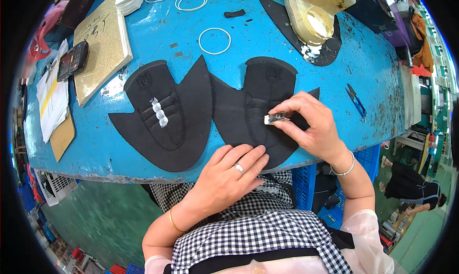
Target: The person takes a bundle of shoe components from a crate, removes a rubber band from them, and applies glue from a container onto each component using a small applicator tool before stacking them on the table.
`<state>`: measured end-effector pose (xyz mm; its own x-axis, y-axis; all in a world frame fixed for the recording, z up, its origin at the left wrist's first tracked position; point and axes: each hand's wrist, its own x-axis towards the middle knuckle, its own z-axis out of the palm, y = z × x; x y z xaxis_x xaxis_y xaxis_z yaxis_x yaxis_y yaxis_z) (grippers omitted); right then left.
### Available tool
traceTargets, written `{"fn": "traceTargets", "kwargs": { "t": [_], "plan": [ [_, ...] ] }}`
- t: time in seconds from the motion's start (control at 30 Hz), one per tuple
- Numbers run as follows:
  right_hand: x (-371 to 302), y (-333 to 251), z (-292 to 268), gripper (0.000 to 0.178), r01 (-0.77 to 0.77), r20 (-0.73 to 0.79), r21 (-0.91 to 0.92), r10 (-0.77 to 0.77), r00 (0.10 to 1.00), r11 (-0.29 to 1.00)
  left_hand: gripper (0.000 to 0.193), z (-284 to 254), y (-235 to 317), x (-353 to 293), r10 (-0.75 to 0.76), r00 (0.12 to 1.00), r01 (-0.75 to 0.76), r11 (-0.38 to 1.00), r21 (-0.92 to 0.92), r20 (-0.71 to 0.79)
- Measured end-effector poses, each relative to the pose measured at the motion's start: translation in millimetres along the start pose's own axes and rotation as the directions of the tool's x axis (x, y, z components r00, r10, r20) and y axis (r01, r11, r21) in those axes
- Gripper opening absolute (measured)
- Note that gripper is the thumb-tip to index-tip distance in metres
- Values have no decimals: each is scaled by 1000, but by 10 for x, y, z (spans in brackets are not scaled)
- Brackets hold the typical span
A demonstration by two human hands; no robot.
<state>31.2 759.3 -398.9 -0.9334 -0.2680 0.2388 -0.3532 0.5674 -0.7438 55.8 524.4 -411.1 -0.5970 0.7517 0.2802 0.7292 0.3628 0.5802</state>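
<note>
Two black shoe-upper pieces (193,111) lie side by side on the blue table, their edges meeting in the middle. White glue-like dabs (159,113) run in a short row across the seams of the left piece. My right hand (313,125) pinches a small dark applicator (279,116) between thumb and fingertips. Its white tip is over the middle of the right-hand upper piece (229,109); whether it touches I cannot tell. My left hand (234,171) rests with outstretched fingers on that piece's near edge, holding nothing.
A crusted container of white paste (318,27) stands on another black piece (330,54) at the back right. Blue-handled thread snips (356,101) lie right. A stack of gold boards (103,49), a handheld keypad device (72,61) and papers (51,99) are left. White rings (214,41) lie behind.
</note>
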Motion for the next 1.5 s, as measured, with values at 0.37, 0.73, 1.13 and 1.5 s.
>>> {"fn": "traceTargets", "kwargs": {
  "t": [0.37,0.73,1.13,1.5],
  "plan": [
    [149,89,-21,26,165,-35,-229,-177,984,959,30,11,8,115,126,991,-133,975,176,51],
    [-79,311,-292,21,-124,-290,655,399,870,746,33,47,-35,236,178,983,-174,979,105,-34],
    [-292,762,-341,20,138,-448,820,475,757,555,27,-562,-212,-383,173,906,35,879,476,-387],
    [34,824,-556,15,-38,-512,614,434,741,788,59,-794,-499,-877,-576,594,509,810,-292,-562]
  ]
}}
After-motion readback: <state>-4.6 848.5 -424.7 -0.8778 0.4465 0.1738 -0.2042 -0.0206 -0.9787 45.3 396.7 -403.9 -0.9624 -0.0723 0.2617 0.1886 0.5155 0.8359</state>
